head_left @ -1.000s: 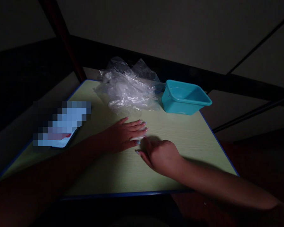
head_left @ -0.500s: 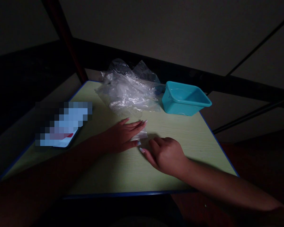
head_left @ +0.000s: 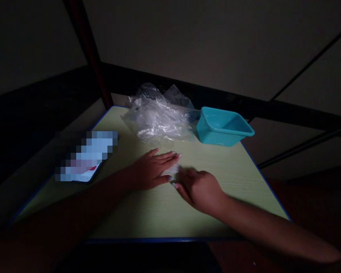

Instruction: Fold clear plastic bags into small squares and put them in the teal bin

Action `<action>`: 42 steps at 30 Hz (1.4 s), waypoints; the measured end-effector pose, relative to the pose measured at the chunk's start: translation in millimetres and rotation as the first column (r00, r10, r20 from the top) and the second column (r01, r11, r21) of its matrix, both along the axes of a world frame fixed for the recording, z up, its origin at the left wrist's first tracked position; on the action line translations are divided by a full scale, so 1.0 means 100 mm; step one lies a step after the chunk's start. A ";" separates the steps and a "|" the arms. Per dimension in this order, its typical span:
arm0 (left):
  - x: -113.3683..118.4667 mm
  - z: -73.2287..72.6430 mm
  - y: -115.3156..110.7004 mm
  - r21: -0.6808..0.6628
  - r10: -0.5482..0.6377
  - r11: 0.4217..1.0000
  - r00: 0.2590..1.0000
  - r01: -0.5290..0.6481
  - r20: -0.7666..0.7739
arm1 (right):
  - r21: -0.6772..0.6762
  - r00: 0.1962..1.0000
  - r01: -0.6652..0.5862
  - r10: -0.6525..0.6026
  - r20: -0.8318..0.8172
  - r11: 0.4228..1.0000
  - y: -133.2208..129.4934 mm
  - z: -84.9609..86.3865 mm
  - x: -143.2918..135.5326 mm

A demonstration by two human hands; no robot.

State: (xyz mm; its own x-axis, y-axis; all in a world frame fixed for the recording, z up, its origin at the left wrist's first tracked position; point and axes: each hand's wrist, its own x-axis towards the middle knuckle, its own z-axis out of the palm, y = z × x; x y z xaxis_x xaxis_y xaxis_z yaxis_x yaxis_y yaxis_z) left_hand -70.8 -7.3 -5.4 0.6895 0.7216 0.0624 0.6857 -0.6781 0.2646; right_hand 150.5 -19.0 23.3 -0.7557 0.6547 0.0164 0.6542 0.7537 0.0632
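Note:
My left hand (head_left: 155, 170) lies flat on the table, fingers stretched out and thumb apart. Under its fingers and between it and the thumb shows a small clear plastic bag (head_left: 173, 169), partly hidden by the hand. Just to the right, my right hand (head_left: 201, 187) is closed, with its fingers curled down at the bag's right edge. The right thumb points left, close to the left thumb tip. What the right fingers pinch, if anything, is hidden. Beyond the left hand sits a heap of crumpled clear plastic bags (head_left: 163, 119).
A turquoise plastic basket (head_left: 218, 139) stands at the table's back right. On the left is a phone (head_left: 88, 175) with a lit screen, mostly blurred out. The pale wooden table (head_left: 136, 220) has a blue edge, with a wall (head_left: 187, 49) behind it. The light is dim.
The whole view has shifted, so things sit slightly lower and to the right. My right fingers are closer to the small bag's edge. My left hand stays flat on the bag.

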 end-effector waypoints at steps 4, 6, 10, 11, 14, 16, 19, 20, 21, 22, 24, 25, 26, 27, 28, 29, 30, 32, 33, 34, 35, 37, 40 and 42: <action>-0.01 -0.02 -0.01 -0.006 0.003 1.000 0.999 -0.003 0.039 | 0.055 0.995 -0.038 0.043 -0.094 0.998 0.04 0.00 0.00; -0.01 -0.02 -0.01 0.009 -0.005 1.000 0.999 0.005 0.043 | 0.003 0.990 -0.095 0.095 -0.109 0.995 0.06 -0.04 0.01; -0.01 -0.01 -0.03 0.115 0.052 0.992 0.998 -0.055 0.028 | -0.223 0.988 -0.156 0.150 -0.046 0.962 0.08 -0.09 0.02; -0.01 0.01 -0.04 0.151 0.083 0.985 0.996 -0.086 0.026 | -0.261 0.988 -0.155 0.152 -0.029 0.953 0.08 -0.08 0.03; -0.03 0.05 -0.08 0.216 0.142 0.966 0.990 -0.141 0.012 | -0.315 0.988 -0.152 0.157 -0.011 0.937 0.09 -0.05 0.03; -0.04 0.06 -0.11 0.214 0.157 0.965 0.987 -0.148 -0.024 | -0.328 0.987 -0.158 0.161 -0.017 0.931 0.10 -0.03 0.04; -0.03 0.02 -0.13 0.199 0.227 0.958 0.969 -0.205 -0.094 | -0.318 0.983 -0.181 0.176 -0.044 0.931 0.11 -0.03 0.08; -0.02 0.00 -0.14 0.202 0.266 0.949 0.958 -0.240 -0.111 | -0.309 0.983 -0.185 0.177 -0.056 0.933 0.11 -0.03 0.09; -0.01 -0.02 -0.14 0.207 0.304 0.939 0.945 -0.275 -0.122 | -0.300 0.983 -0.186 0.174 -0.067 0.936 0.10 -0.03 0.11; 0.01 -0.04 -0.15 0.211 0.338 0.928 0.932 -0.307 -0.130 | -0.291 0.983 -0.183 0.168 -0.076 0.939 0.09 -0.03 0.13; 0.02 -0.06 -0.15 0.204 0.379 0.915 0.915 -0.348 -0.140 | -0.276 0.983 -0.180 0.160 -0.091 0.944 0.08 -0.01 0.15; 0.02 -0.07 -0.15 0.194 0.384 0.915 0.913 -0.355 -0.141 | -0.265 0.983 -0.176 0.155 -0.098 0.948 0.07 0.00 0.15; 0.02 -0.07 -0.14 0.184 0.383 0.916 0.914 -0.356 -0.134 | -0.251 0.983 -0.171 0.149 -0.106 0.953 0.07 0.01 0.15; 0.01 -0.07 -0.14 0.173 0.376 0.919 0.919 -0.354 -0.118 | -0.233 0.983 -0.163 0.139 -0.117 0.959 0.08 0.01 0.14; -0.01 -0.06 -0.13 0.162 0.367 0.923 0.926 -0.350 -0.091 | -0.213 0.983 -0.152 0.126 -0.131 0.965 0.10 0.01 0.12; -0.02 -0.06 -0.12 0.152 0.356 0.926 0.933 -0.345 -0.052 | -0.194 0.982 -0.144 0.116 -0.147 0.970 0.12 0.00 0.10; -0.04 -0.05 -0.11 0.140 0.348 0.928 0.938 -0.345 0.002 | -0.178 0.980 -0.143 0.113 -0.165 0.974 0.15 -0.01 0.08; -0.09 -0.04 -0.07 0.119 0.348 0.922 0.924 -0.368 0.158 | -0.170 0.972 -0.167 0.134 -0.194 0.971 0.20 -0.04 0.05; -0.12 -0.04 -0.06 0.110 0.350 0.916 0.903 -0.386 0.250 | -0.184 0.968 -0.190 0.153 -0.197 0.964 0.23 -0.06 0.05; -0.14 -0.04 -0.04 0.102 0.352 0.908 0.871 -0.407 0.343 | -0.210 0.966 -0.210 0.171 -0.192 0.955 0.26 -0.07 0.04; -0.16 -0.03 -0.02 0.097 0.347 0.900 0.835 -0.424 0.428 | -0.245 0.966 -0.226 0.185 -0.179 0.943 0.27 -0.09 0.04; -0.19 -0.03 -0.01 0.097 0.313 0.898 0.778 -0.429 0.545 | -0.314 0.969 -0.238 0.201 -0.147 0.919 0.30 -0.11 0.05; -0.17 -0.04 -0.03 0.100 0.253 0.924 0.784 -0.370 0.567 | -0.357 0.968 -0.248 0.215 -0.129 0.901 0.30 -0.11 0.06; -0.11 -0.05 -0.07 0.083 0.233 0.947 0.839 -0.312 0.492 | -0.357 0.965 -0.258 0.223 -0.135 0.898 0.30 -0.10 0.06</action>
State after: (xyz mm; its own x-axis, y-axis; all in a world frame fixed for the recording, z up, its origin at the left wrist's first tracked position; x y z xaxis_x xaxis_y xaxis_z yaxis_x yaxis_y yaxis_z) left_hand -81.3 -14.5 -10.5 0.3257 0.8297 0.4534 0.6684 -0.5412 0.5103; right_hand 156.9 10.7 13.5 -0.8975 0.4254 -0.1165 0.4401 0.8466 -0.2994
